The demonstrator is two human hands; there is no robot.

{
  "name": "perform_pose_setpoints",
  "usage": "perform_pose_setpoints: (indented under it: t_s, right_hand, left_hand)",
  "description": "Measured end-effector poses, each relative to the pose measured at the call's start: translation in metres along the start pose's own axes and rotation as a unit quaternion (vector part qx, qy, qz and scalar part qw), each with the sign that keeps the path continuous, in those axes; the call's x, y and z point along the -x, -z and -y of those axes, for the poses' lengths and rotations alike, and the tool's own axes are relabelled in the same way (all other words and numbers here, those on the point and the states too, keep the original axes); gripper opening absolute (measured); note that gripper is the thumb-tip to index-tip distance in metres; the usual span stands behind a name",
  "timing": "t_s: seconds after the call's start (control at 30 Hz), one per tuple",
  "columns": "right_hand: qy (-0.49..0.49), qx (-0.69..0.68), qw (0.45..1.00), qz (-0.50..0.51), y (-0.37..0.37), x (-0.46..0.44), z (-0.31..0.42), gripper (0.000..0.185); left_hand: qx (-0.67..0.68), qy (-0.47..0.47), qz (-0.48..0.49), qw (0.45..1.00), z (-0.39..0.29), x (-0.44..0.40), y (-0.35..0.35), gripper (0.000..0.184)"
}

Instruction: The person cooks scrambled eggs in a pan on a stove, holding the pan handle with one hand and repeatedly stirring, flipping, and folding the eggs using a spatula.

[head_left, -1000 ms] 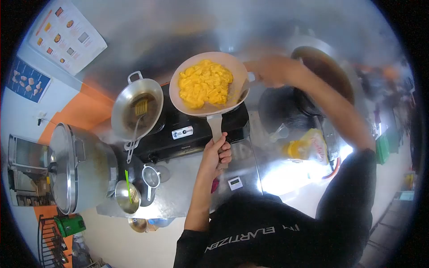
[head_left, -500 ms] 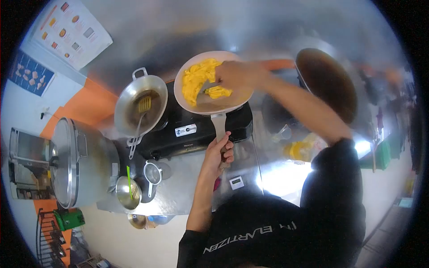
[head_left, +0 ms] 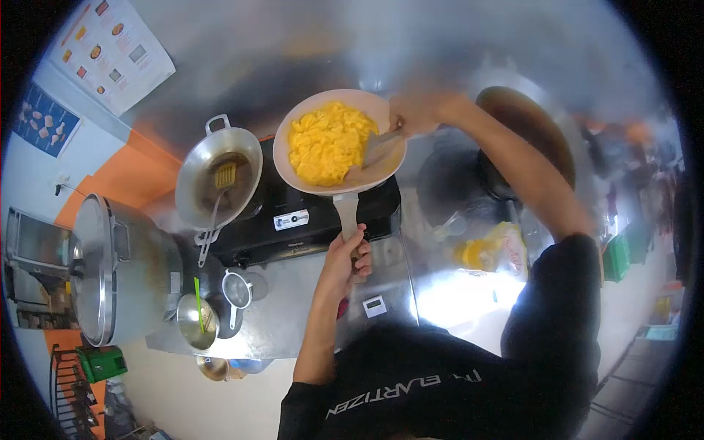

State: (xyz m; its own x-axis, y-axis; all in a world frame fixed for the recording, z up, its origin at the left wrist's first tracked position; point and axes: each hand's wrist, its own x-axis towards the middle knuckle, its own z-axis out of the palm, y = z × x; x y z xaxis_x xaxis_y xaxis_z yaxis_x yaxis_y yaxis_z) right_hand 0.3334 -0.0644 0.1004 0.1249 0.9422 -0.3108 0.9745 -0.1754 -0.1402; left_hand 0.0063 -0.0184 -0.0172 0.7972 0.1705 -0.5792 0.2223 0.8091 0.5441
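My left hand (head_left: 346,258) is closed around the beige handle of a pale frying pan (head_left: 386,160) and keeps it over a black portable stove (head_left: 308,238). Yellow scrambled egg (head_left: 330,143) lies heaped in the left and middle of the pan. At the pan's right rim, my right hand (head_left: 419,111), somewhat blurred, grips a beige spatula (head_left: 378,149). The spatula's blade rests against the right side of the egg. How the right fingers wrap its handle is partly smeared.
Left of the stove is a metal pan (head_left: 253,172) with a slotted turner (head_left: 226,174) in it. Nearby stand a big lidded pot (head_left: 143,268), a small strainer (head_left: 237,290) and a metal bowl (head_left: 192,334). A dark wok (head_left: 535,125), a yellow-marked bag (head_left: 510,249) and a timer (head_left: 374,306) are rightward.
The egg has gone from a folded, spread layer to a compact heap. My right hand has moved right, toward the pan's rim, and the spatula now shows. The left hand keeps its grip.
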Motion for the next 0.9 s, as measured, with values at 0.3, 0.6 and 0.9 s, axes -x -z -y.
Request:
perform_pose_setpoints:
  t_s: [0.3, 0.6, 0.9]
  right_hand:
    - [-0.173, 0.173, 0.968, 0.052, 0.104, -0.004, 0.055, 0.026]
    - [-0.091, 0.276, 0.948, 0.131, 0.126, -0.039, 0.136, 0.019]
    - [-0.254, 0.297, 0.857, 0.336, 0.062, -0.159, 0.208, 0.014]
  left_hand:
    - [0.075, -0.011, 0.014, 0.997, 0.006, -0.003, 0.002, 0.023]
    - [0.171, -0.031, 0.002, 0.985, 0.039, -0.020, -0.054, 0.021]
    - [0.313, 0.005, 0.037, 0.949, 0.045, -0.036, -0.066, 0.013]
